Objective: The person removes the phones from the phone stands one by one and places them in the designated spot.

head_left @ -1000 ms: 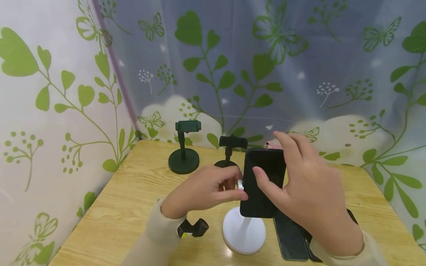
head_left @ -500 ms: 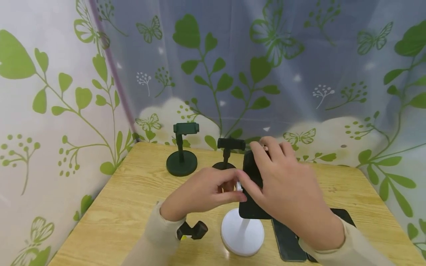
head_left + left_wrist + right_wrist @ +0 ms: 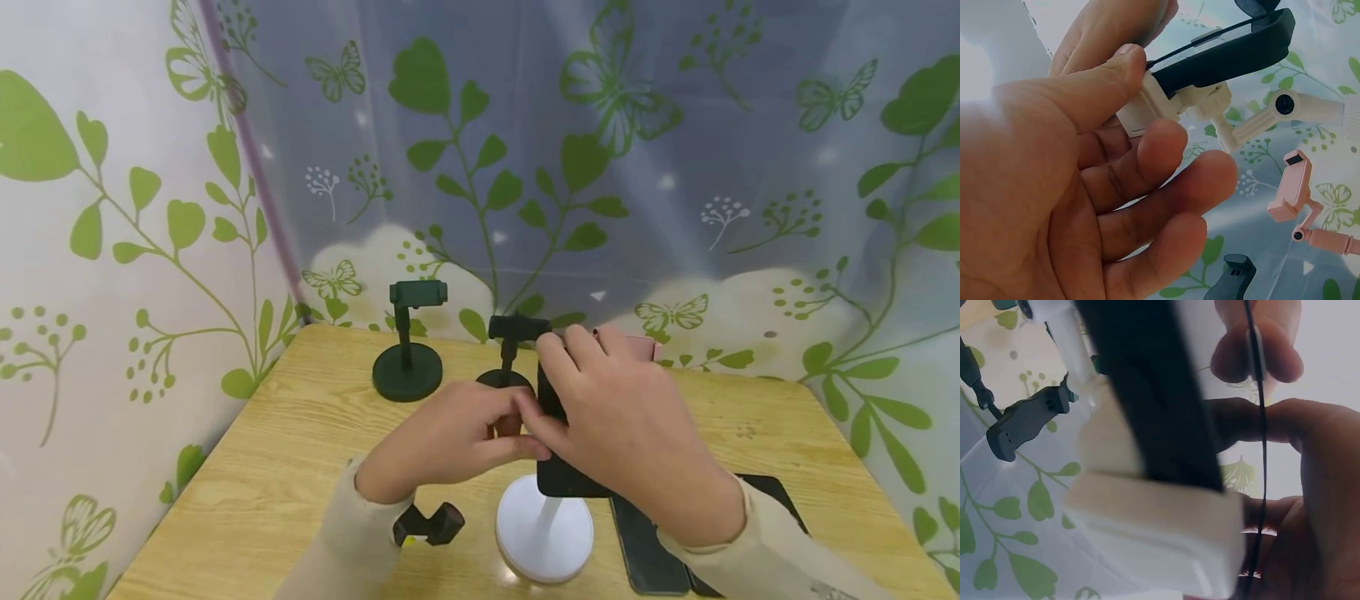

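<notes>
A smartphone point(image 3: 564, 477) sits in the clamp of a white phone stand point(image 3: 543, 533); its dark side faces me in the left wrist view. My left hand point(image 3: 457, 433) pinches the clamp's left end, with the thumb point(image 3: 1129, 69) on top and several fingers bent below. Over the phone lies my right hand point(image 3: 626, 417), its fingers bent over the far edge and its thumb beside my left fingertips. That hand covers most of the screen. The right wrist view shows the phone's edge and white clamp point(image 3: 1154, 531) up close and blurred.
Behind stand a green phone stand point(image 3: 408, 367), a black phone stand point(image 3: 517, 327) and a pink stand point(image 3: 1294, 187). Two more phones, one of them this dark phone point(image 3: 648, 558), lie on the wooden table point(image 3: 300, 450) under my right forearm. A patterned curtain point(image 3: 510, 167) hangs behind.
My right hand has moved left across the phone; its fingers, spread before, now bend over the far edge and its thumb has reached my left fingers. My left hand keeps its grip.
</notes>
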The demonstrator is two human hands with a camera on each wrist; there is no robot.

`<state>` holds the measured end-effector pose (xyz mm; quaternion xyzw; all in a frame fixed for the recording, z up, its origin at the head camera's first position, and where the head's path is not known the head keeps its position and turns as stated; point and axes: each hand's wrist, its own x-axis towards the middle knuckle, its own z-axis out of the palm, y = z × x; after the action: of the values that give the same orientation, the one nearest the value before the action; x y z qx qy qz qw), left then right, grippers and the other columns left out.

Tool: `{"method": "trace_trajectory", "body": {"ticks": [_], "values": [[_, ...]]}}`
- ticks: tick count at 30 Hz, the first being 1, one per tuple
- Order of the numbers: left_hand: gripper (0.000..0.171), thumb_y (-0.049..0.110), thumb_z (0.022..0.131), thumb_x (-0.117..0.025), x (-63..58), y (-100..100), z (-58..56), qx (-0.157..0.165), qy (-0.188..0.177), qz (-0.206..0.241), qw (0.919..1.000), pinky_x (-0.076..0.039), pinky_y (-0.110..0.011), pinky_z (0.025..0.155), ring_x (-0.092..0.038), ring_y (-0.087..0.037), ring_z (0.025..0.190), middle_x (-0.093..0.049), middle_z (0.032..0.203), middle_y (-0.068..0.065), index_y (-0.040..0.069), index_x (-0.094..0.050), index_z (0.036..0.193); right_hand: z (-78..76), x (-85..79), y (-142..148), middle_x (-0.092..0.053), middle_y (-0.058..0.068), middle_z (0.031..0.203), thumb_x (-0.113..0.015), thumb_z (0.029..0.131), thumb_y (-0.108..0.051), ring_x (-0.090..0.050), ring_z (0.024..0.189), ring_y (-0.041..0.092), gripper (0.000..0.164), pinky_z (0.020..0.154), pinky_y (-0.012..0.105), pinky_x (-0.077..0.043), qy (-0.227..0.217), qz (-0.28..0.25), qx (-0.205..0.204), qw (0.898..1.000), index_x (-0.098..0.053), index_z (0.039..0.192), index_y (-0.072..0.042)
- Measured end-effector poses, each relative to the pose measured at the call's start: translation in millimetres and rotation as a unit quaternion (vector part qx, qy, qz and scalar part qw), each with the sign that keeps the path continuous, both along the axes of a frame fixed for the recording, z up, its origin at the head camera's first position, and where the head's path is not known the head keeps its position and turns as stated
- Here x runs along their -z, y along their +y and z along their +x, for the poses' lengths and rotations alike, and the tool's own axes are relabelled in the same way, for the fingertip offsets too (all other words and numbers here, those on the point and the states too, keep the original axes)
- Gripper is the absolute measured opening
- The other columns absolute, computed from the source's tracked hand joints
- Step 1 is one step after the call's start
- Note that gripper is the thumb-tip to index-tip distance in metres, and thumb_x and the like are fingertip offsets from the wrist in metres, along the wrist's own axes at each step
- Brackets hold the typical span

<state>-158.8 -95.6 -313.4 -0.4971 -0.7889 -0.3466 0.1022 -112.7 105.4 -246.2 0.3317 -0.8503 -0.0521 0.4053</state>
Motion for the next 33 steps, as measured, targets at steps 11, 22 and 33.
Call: {"method": "trace_trajectory", "body": {"ticks": [11, 22, 33], "values": [[0.03, 0.03, 0.09, -0.082, 3.5, 2, -3.8, 0.0, 0.016, 0.033, 0.9993, -0.04, -0.016, 0.054, -0.045, 0.006, 0.057, -0.052, 0.066, 0.016, 0.022, -0.056, 0.077, -9.6, 6.3, 1, -0.037, 0.0, 0.065, -0.056, 0.088, -0.027, -0.028, 0.053, 0.018, 0.023, 0.046, 0.03, -0.022, 0.026, -0.051, -0.017, 0.998, -0.048, 0.079, -0.008], [0.024, 0.027, 0.092, -0.079, 8.7, 7, -6.3, 0.013, 0.025, 0.053, 0.9982, -0.04, -0.015, 0.053, -0.044, 0.006, 0.057, -0.053, 0.066, 0.013, 0.019, -0.059, 0.079, -12.7, 8.1, 0, -0.036, 0.0, 0.063, -0.059, 0.083, -0.022, -0.029, 0.053, 0.019, 0.019, 0.046, 0.03, -0.021, 0.03, -0.064, -0.017, 0.997, -0.047, 0.077, -0.008], [0.029, 0.026, 0.096, -0.074, 8.3, 9, -7.0, 0.037, -0.004, 0.049, 0.9981, -0.038, -0.015, 0.053, -0.042, 0.005, 0.056, -0.049, 0.066, 0.014, 0.022, -0.051, 0.079, -10.8, 5.1, 5, -0.037, 0.0, 0.067, -0.062, 0.077, -0.024, -0.027, 0.055, 0.018, 0.022, 0.049, 0.031, -0.023, 0.005, -0.044, -0.017, 0.999, -0.046, 0.079, -0.009]]}}
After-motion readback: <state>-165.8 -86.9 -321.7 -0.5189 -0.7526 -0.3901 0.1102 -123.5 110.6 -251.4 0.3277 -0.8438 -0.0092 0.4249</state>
